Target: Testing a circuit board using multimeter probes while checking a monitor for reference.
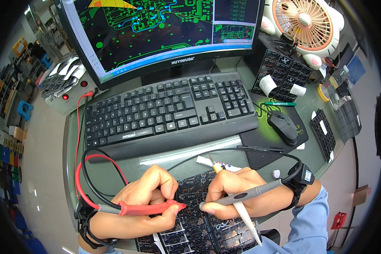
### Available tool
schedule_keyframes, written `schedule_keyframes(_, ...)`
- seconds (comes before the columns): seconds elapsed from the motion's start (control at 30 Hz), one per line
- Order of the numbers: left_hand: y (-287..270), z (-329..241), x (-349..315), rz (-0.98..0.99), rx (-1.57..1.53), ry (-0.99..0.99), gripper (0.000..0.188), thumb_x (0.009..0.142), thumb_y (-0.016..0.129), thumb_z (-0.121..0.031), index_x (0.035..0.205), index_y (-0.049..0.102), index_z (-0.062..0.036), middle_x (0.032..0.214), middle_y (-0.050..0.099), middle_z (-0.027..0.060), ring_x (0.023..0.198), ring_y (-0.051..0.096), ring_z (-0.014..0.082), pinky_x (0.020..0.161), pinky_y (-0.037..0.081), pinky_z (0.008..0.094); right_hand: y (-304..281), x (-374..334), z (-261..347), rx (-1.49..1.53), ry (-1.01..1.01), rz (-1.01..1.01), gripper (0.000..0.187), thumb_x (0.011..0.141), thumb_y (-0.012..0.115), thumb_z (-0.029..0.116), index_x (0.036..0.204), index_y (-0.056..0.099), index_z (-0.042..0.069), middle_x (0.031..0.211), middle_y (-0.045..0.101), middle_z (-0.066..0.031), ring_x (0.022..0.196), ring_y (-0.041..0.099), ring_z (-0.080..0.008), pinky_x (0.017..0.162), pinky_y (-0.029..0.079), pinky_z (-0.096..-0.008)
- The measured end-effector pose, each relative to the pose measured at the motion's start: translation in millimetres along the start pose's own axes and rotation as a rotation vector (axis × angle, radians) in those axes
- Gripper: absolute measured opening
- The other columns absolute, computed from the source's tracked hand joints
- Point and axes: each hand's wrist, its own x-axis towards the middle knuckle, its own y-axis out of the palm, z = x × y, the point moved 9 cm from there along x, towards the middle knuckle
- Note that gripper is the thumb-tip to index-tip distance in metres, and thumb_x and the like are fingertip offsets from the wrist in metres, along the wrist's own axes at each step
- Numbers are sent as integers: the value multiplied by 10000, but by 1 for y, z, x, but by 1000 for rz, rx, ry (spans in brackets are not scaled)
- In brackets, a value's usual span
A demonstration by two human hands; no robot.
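Note:
My left hand (146, 192) is closed around a red test probe (146, 208), its tip pointing right over a dark panel of circuit boards (194, 190). My right hand (237, 192) grips a grey test probe (249, 194) that points left, close to the red one. Through the same hand runs a slim tool with a white tapered handle (246, 220), a yellow collar and a thin metal tip. Whether either probe tip touches the board, I cannot tell. Both wrists wear black straps with the probe leads running by them.
Beyond my hands lie a black keyboard (169, 110) and a mouse (282, 128) on a mat. A monitor (156, 34) with a green board layout stands behind. A box with red sockets (65, 99) is at left, a fan (305, 25) at right. A black pen (260, 148) lies nearby.

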Motion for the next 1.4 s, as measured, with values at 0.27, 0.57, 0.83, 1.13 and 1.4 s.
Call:
schedule_keyframes(0.27,0,1,-1,-7,-7,-4,318,807,631,8,908,340,-69,920,442,78,753,402,74,665,388,222,2,0,-3,0,25,-3,258,854,716,184,857,490,61,747,653,-51,584,630,-157,492,474,-291)
schedule_keyframes(0.57,0,-1,0,2,23,8,316,806,632,9,903,341,-66,925,444,80,758,404,72,674,391,218,2,1,-2,-22,40,11,265,852,720,207,861,496,66,741,647,-48,574,631,-170,480,474,-295)
schedule_keyframes(0.83,-1,-5,-5,-31,1,46,304,805,629,-17,933,356,-56,907,461,64,771,422,60,679,409,227,-8,1,-3,215,19,-143,250,886,666,210,834,474,59,692,453,-12,578,450,-90,505,365,-267)
schedule_keyframes(1.13,-3,-23,-18,-81,-219,26,474,785,639,-50,1179,384,16,973,514,65,722,521,60,818,524,315,-33,24,22,8,8,-114,282,819,702,229,821,484,49,694,531,-36,629,529,-133,566,424,-295)
schedule_keyframes(1.4,-8,-8,-28,-13,-416,116,153,877,576,-152,923,465,-58,828,541,86,567,487,79,574,472,237,-37,21,38,-128,24,-132,176,911,599,216,940,562,47,704,632,-116,670,666,-234,584,499,-329)
